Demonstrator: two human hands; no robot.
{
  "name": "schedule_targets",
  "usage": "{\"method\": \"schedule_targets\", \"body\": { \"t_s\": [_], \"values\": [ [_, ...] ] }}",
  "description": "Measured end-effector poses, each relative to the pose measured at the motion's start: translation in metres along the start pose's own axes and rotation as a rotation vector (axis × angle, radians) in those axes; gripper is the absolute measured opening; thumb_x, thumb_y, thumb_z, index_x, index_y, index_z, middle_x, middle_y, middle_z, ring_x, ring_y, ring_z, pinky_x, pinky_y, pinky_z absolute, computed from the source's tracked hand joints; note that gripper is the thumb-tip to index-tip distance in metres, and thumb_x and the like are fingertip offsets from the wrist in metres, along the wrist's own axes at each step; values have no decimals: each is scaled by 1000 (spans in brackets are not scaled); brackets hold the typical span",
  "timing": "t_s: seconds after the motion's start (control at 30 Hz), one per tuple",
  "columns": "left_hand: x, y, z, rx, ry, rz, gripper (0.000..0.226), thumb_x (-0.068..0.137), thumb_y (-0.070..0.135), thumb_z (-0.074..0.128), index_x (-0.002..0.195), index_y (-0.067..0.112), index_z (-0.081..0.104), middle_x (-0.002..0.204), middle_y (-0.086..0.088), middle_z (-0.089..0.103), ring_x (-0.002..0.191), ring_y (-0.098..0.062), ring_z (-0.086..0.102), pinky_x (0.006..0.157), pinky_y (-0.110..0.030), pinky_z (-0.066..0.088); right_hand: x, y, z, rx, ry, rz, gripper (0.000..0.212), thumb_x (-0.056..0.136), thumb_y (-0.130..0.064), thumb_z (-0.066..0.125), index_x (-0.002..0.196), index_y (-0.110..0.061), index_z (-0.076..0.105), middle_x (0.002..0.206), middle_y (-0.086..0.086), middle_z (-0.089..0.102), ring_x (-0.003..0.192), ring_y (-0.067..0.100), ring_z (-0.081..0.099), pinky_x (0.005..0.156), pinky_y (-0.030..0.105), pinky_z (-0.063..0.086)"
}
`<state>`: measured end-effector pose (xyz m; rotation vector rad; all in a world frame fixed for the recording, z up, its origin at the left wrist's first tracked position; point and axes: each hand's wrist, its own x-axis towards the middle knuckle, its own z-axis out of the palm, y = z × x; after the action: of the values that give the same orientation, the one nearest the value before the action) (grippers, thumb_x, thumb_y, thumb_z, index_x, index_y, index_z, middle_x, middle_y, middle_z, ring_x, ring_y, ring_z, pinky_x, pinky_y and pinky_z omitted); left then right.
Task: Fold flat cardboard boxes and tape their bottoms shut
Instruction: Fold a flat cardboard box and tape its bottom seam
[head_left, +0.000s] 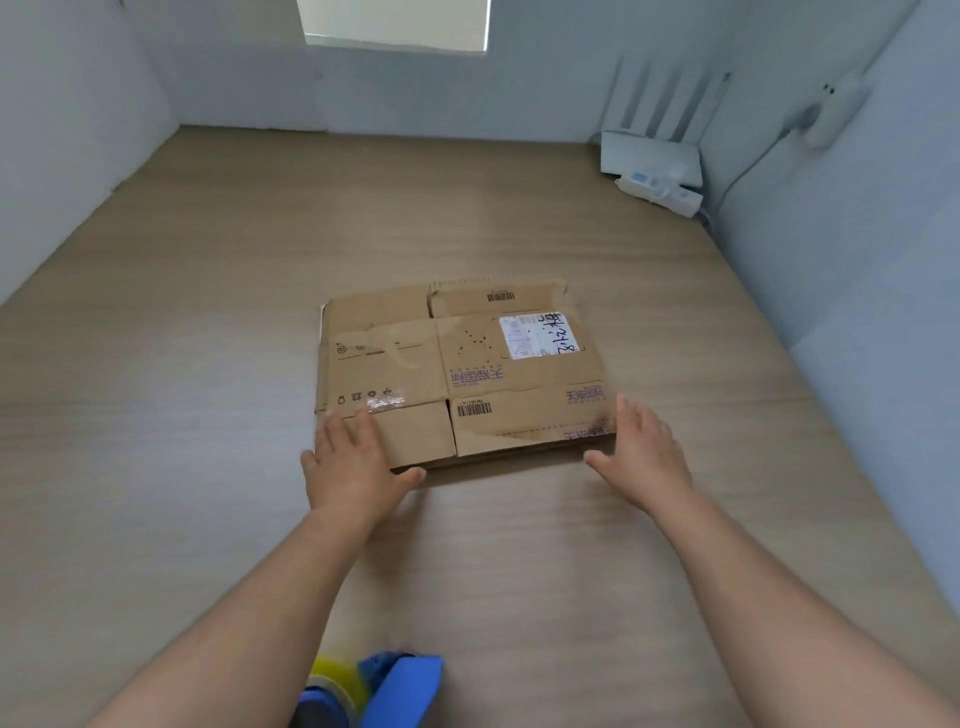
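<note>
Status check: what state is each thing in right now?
Brown flat cardboard box: collapsed flat on the wooden table, not yet set up.
Left hand: open, fingers resting on its near left corner.
Right hand: open, at its near right corner.
Blue tape dispenser: lying unheld at the near edge.
White router: antennas upright, far right corner.

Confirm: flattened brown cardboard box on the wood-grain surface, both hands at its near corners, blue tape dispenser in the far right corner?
No. The head view shows the blue tape dispenser close to the camera, at the frame's bottom; the rest holds.
</note>
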<state>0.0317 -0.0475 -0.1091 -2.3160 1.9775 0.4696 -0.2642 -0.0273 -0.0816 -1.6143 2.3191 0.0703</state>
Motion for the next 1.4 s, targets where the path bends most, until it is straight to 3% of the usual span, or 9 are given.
{"method": "schedule_targets", "body": {
  "t_s": [0.17, 0.37, 0.5, 0.63, 0.77, 1.03, 1.23, 1.33, 1.4],
  "values": [
    [4, 1, 1, -66, -7, -16, 101, 73, 64, 65, 148, 16, 16, 155, -17, 10, 142, -35, 13, 112, -43, 27, 11, 1, 12, 44, 16, -17, 87, 79, -47, 67, 147, -18, 19, 144, 10, 32, 132, 30, 29, 106, 39, 30],
    [-24, 2, -17, -222, 94, 9, 78, 78, 59, 61, 142, 25, 33, 152, -7, 20, 133, -34, 25, 107, -42, 31, -6, 17, 3, 450, 122, 9, 97, 68, -47, 79, 146, -22, 28, 130, 10, 36, 127, 26, 36, 104, 34, 34],
    [-56, 11, -37, -406, 263, 62, 45, 96, 47, 42, 138, 29, 47, 136, -2, 52, 117, -29, 48, 88, -38, 44, -20, 25, -23, 694, 230, -107, 93, 72, -26, 77, 148, -19, 26, 126, 3, 35, 111, 16, 45, 96, 25, 34],
    [-90, 38, -69, -649, 431, -6, 39, 99, 47, 36, 108, 19, 61, 76, 7, 58, 82, -27, 54, 65, -32, 35, -29, 29, -53, 855, 308, -116, 54, 81, -10, 62, 134, -12, 47, 112, 1, 57, 102, 20, 54, 84, 27, 40],
    [-122, 66, -108, -764, 531, -57, 47, 99, 47, 37, 76, 8, 51, 71, -4, 52, 79, -30, 49, 66, -34, 35, -41, 37, -82, 686, 343, -174, 17, 92, -13, 49, 99, -5, 62, 101, 16, 64, 96, 34, 56, 74, 37, 41],
    [-182, 93, -155, -350, 418, -102, 26, 95, 27, 37, 72, 16, 43, 72, -2, 51, 80, -32, 51, 61, -33, 32, -104, 62, -165, 582, 792, -342, 17, 92, -21, 53, 78, -11, 56, 73, 1, 50, 68, 25, 42, 60, 31, 29],
    [-202, 107, -151, -200, 45, -163, 27, 87, 8, 39, 68, 1, 56, 69, -18, 64, 52, -26, 64, 61, -32, 56, -136, 88, -177, 229, 511, -261, 11, 86, -18, 48, 80, -13, 57, 78, 6, 56, 75, 30, 49, 62, 31, 32],
    [-202, 117, -148, -28, 71, -128, 19, 91, 12, 39, 80, 5, 53, 90, -17, 65, 69, -26, 59, 71, -30, 47, -143, 88, -175, 162, 373, -270, 11, 86, -22, 49, 76, -19, 51, 82, 5, 59, 80, 29, 54, 62, 32, 36],
    [-202, 124, -147, 25, 102, -118, 25, 93, 17, 38, 108, 7, 56, 116, -18, 61, 98, -34, 58, 81, -34, 44, -146, 76, -169, 106, 227, -329, 16, 84, -29, 54, 71, -20, 49, 80, 2, 62, 83, 26, 59, 65, 32, 43]
  ]
}}
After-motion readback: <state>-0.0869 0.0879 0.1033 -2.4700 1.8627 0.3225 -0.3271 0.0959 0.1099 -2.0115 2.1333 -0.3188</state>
